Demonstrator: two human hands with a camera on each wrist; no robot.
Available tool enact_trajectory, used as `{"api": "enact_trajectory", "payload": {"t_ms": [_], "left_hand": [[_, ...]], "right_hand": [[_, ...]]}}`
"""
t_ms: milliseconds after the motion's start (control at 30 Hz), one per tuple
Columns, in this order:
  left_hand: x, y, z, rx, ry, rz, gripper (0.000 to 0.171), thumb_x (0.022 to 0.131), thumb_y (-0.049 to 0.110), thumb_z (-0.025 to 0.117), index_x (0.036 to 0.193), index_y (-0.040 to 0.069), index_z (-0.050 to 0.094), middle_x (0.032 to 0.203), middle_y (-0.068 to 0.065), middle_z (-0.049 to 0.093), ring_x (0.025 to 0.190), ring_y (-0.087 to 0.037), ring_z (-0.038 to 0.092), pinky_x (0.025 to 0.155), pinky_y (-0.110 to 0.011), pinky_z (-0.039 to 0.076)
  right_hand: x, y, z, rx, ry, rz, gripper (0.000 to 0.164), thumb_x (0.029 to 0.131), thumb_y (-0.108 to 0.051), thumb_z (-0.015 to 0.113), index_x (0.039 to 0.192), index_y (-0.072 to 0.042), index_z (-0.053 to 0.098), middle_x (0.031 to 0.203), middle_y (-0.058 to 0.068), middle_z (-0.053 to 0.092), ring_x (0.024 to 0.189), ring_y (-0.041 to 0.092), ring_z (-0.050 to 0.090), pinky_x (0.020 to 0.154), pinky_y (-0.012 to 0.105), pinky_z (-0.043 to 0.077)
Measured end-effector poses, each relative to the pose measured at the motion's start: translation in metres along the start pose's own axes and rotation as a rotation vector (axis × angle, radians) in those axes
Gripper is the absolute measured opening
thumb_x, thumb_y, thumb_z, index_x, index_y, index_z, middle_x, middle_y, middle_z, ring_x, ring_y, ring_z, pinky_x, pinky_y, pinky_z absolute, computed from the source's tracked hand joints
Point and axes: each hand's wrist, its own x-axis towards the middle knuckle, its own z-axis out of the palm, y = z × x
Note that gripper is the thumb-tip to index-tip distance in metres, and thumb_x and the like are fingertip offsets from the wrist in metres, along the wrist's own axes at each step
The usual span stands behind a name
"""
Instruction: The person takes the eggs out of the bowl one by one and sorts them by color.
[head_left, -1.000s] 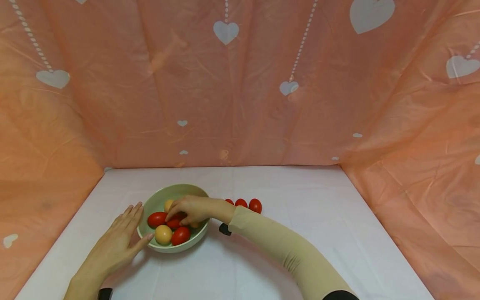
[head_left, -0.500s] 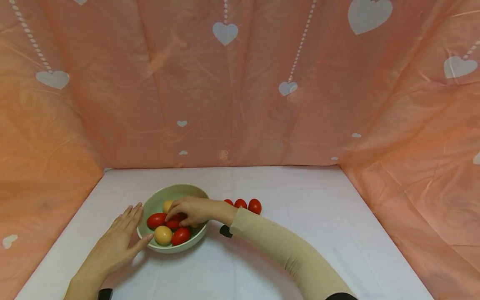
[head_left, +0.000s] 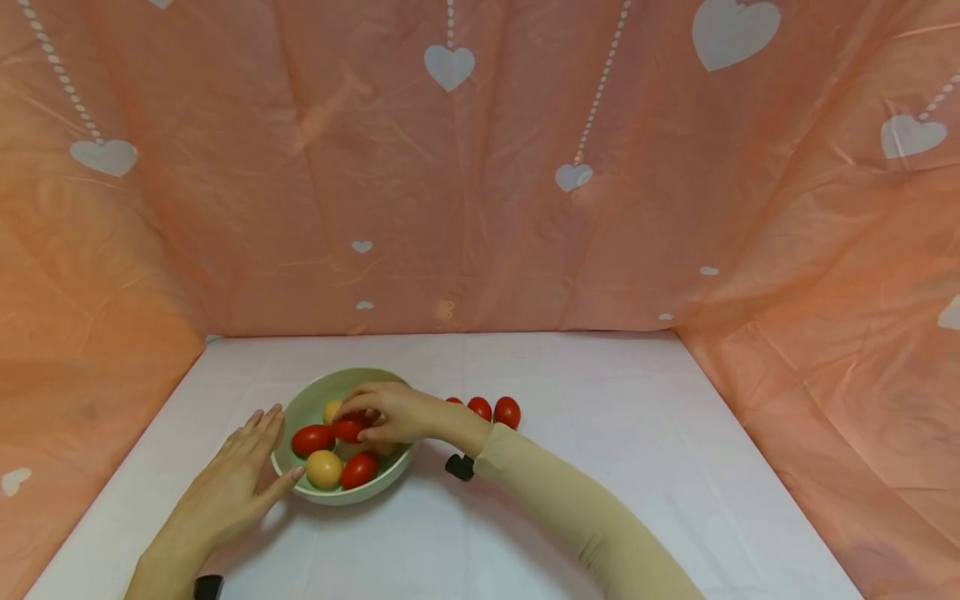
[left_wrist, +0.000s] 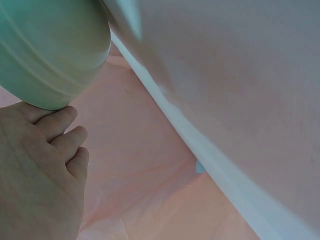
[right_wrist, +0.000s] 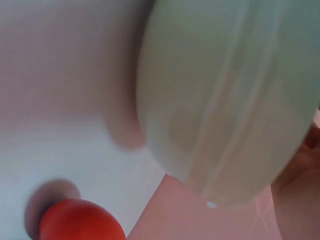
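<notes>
A pale green bowl (head_left: 352, 498) stands left of centre on the white table. My left hand (head_left: 232, 483) rests flat against its left side, fingers straight, thumb at the near rim; the left wrist view shows its fingertips at the bowl wall (left_wrist: 55, 50). Over the bowl, my right hand (head_left: 405, 412) pinches an oval red tomato (head_left: 349, 430) between thumb and fingers. Around it in the bowl lie a red tomato (head_left: 313, 439) at left, another red tomato (head_left: 360, 471) in front, and round yellow fruits (head_left: 324, 469), one partly hidden by the right hand.
Right of the bowl, red tomatoes (head_left: 507, 412) sit in a row, partly covered by the right forearm. One red tomato (right_wrist: 82, 222) shows below the bowl in the right wrist view. Orange cloth (head_left: 480, 250) with hearts walls the table at the back and sides.
My right hand has risen slightly with the red tomato in its fingers, leaving a gap above the front tomato. My left hand has kept its place at the bowl.
</notes>
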Motion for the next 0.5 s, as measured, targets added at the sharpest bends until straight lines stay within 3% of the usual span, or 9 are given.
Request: {"api": "enact_trajectory", "payload": {"t_ms": [233,500], "left_hand": [[0.001,0.0,0.0,-0.004,0.001,-0.003,0.086,0.098,0.044,0.069,0.157,-0.009,0.035,0.163,-0.027,0.034,0.153,-0.046,0.027,0.127,-0.025,-0.007],[0.001,-0.001,0.001,-0.005,0.004,-0.001,0.086,0.098,0.044,0.07,0.157,-0.009,0.035,0.163,-0.028,0.035,0.153,-0.045,0.026,0.124,-0.019,-0.011]], "right_hand": [[-0.013,-0.007,-0.005,0.092,0.116,0.013,0.04,0.095,-0.005,0.075,0.134,-0.002,0.066,0.136,0.014,0.06,0.12,0.021,0.06,0.091,0.011,0.052],[-0.031,-0.01,-0.01,0.165,0.261,0.031,0.04,0.095,-0.004,0.075,0.134,-0.002,0.065,0.136,0.015,0.057,0.12,0.022,0.06,0.092,0.014,0.054]]}}
